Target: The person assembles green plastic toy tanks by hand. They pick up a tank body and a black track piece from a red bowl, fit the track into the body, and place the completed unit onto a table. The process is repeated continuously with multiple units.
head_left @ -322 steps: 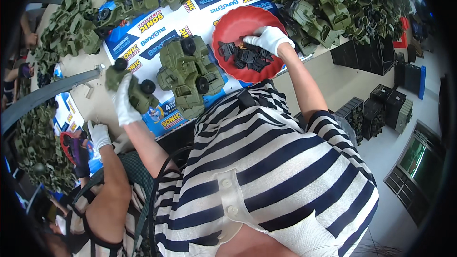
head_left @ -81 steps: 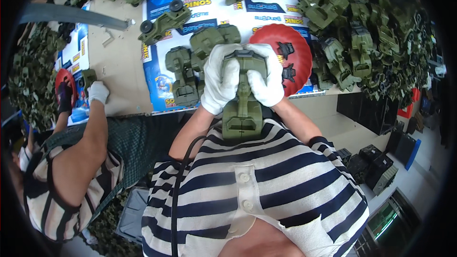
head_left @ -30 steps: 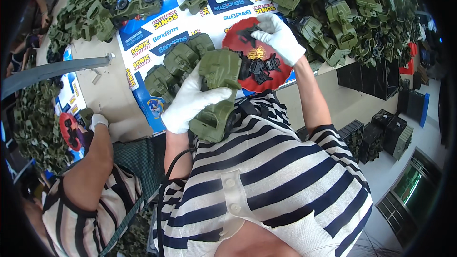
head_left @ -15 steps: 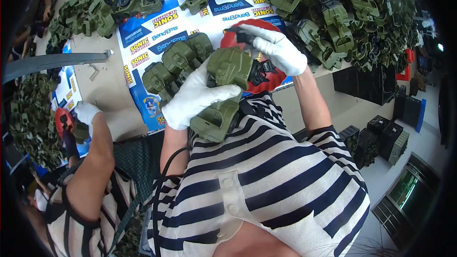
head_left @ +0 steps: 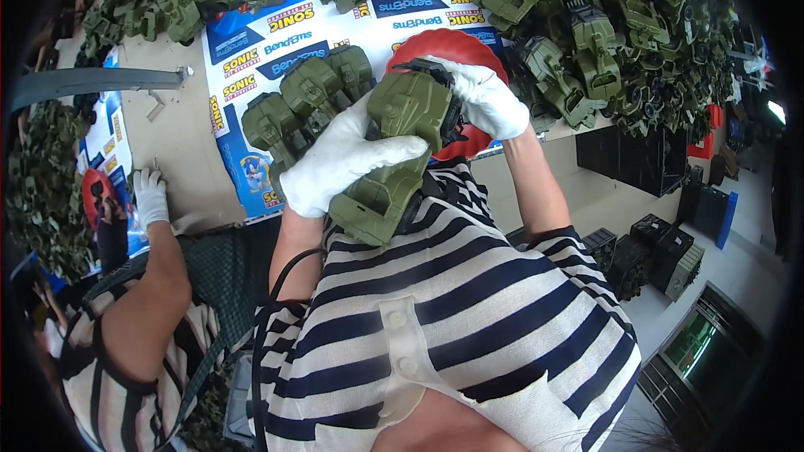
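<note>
— What have you got?

— My left hand [head_left: 347, 163] is wrapped shut around the green toy truck [head_left: 394, 151]; its long axis runs from my chest away.

— And your right hand [head_left: 481, 100]?

— Closed on a black part at the truck's far end, over the red bowl [head_left: 435, 42].

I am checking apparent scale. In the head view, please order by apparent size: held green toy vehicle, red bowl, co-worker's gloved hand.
1. green toy vehicle, though nearest the camera
2. red bowl, partly hidden
3. co-worker's gloved hand

Bright, even daylight, soft shadows; fisheye edges bend, perhaps slightly blurred.
</note>
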`<move>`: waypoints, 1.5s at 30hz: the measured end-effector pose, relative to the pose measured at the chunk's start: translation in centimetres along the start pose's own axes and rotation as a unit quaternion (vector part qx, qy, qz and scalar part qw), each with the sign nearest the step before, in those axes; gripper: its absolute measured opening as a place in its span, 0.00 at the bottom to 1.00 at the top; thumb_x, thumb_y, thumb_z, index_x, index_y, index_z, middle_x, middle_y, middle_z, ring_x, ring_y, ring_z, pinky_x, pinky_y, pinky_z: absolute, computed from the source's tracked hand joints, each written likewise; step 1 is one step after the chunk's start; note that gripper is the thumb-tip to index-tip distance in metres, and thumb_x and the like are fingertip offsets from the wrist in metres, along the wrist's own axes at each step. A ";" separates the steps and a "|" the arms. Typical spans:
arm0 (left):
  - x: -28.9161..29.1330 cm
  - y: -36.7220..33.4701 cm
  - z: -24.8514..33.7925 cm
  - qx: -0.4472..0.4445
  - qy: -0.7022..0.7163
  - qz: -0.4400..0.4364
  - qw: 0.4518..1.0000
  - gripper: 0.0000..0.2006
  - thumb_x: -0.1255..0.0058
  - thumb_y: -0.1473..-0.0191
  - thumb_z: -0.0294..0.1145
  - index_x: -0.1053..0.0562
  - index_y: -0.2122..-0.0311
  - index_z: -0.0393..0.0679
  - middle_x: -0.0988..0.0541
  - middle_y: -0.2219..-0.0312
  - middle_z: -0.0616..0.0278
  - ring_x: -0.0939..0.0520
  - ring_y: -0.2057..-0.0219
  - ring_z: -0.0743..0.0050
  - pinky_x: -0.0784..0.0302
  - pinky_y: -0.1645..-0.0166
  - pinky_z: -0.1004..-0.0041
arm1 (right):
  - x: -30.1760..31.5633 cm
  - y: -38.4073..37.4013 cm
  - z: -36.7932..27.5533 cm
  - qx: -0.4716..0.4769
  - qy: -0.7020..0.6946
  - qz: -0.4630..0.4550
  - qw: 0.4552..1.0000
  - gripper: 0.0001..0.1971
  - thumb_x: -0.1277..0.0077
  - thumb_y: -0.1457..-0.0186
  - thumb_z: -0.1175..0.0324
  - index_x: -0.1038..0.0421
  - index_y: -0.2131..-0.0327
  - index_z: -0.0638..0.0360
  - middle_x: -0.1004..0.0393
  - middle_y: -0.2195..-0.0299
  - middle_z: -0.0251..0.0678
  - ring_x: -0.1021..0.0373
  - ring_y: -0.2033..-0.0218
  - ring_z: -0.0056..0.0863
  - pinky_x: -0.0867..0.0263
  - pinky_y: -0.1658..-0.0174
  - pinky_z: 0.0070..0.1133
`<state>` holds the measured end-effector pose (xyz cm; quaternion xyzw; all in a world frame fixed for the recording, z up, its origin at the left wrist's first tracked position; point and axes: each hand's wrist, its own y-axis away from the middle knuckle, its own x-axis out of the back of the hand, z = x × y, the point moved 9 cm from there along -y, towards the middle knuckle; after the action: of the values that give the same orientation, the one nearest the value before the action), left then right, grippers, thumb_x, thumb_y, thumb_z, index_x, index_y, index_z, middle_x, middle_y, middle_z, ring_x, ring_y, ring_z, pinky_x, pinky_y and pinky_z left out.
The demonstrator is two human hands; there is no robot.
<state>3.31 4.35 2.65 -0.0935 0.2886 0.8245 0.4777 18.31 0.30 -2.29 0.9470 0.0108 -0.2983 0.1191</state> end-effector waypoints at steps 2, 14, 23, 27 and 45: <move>0.0 0.0 0.1 -0.008 -0.005 0.000 1.000 0.36 0.35 0.53 0.30 0.38 0.39 0.35 0.25 0.53 0.61 0.24 0.54 0.77 0.28 0.47 0.76 | 0.3 0.0 0.1 -0.003 0.003 0.008 1.000 0.28 0.48 0.39 0.65 0.42 0.39 0.71 0.33 0.43 0.39 0.36 0.44 0.24 0.40 0.40 0.21; 0.1 -0.8 -0.8 -0.029 -0.028 0.033 0.999 0.40 0.32 0.55 0.34 0.40 0.38 0.35 0.25 0.51 0.58 0.25 0.51 0.74 0.30 0.44 0.74 | -0.6 -0.6 -2.4 0.090 0.236 0.009 0.967 0.23 0.55 0.35 0.57 0.33 0.45 0.66 0.28 0.48 0.38 0.34 0.46 0.27 0.41 0.41 0.24; 2.0 -2.0 -0.7 -0.238 0.091 0.025 0.967 0.54 0.29 0.59 0.50 0.47 0.34 0.37 0.32 0.43 0.56 0.31 0.44 0.70 0.35 0.40 0.69 | -4.0 -1.8 -2.7 0.145 0.365 0.054 0.918 0.22 0.67 0.32 0.60 0.30 0.49 0.68 0.31 0.46 0.45 0.34 0.45 0.32 0.42 0.39 0.27; 3.5 -1.1 0.3 -0.313 -0.077 0.140 0.936 0.45 0.35 0.56 0.59 0.37 0.41 0.36 0.28 0.48 0.56 0.27 0.47 0.68 0.33 0.42 0.68 | -5.9 -0.1 -1.6 0.187 0.441 0.112 0.871 0.34 0.41 0.54 0.66 0.40 0.43 0.66 0.32 0.47 0.47 0.34 0.45 0.38 0.40 0.41 0.28; 5.5 5.7 2.1 -0.173 -0.076 0.187 0.964 0.60 0.33 0.57 0.27 0.70 0.32 0.40 0.42 0.37 0.48 0.39 0.37 0.57 0.42 0.35 0.62 | -13.0 -5.6 -2.5 0.331 0.464 0.168 0.805 0.21 0.51 0.42 0.67 0.35 0.46 0.61 0.27 0.52 0.45 0.29 0.52 0.39 0.34 0.46 0.29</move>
<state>-4.09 7.40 4.18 -0.0559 0.1163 0.9411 0.3125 8.51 7.01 5.82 0.9414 -0.1941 0.2157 -0.1721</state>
